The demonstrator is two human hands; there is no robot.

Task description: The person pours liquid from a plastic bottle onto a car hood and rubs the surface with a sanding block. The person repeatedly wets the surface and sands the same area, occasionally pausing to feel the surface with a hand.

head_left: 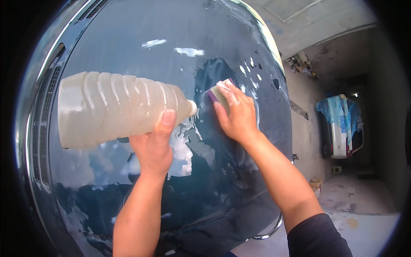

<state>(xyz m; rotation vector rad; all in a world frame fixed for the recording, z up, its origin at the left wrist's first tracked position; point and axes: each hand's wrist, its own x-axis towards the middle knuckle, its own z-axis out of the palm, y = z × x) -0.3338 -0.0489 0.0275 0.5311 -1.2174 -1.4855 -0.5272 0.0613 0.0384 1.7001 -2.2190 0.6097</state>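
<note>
A large ribbed plastic bottle (120, 107), cloudy and pale, lies almost level in the grip of my left hand (154, 145), its thumb on top near the neck. The bottle's white end (193, 108) points right, toward my other hand. Under my right hand (237, 109) is a sanding sponge or block (220, 96), pale with purple edges, pressed to the dark blue car hood (128, 51). My fingers close round it, wet with whitish residue. Water lies on the hood around the block and below the bottle's mouth, mirroring sky. Pale bare patches (189, 52) show in the paint.
Vent grilles (43, 124) and the windshield's base run along the left. Beyond the hood's right edge stretches a concrete floor (304, 132). A vehicle (340, 128) partly covered in blue plastic stands in a dim bay, and assorted items (301, 64) lie near its entrance.
</note>
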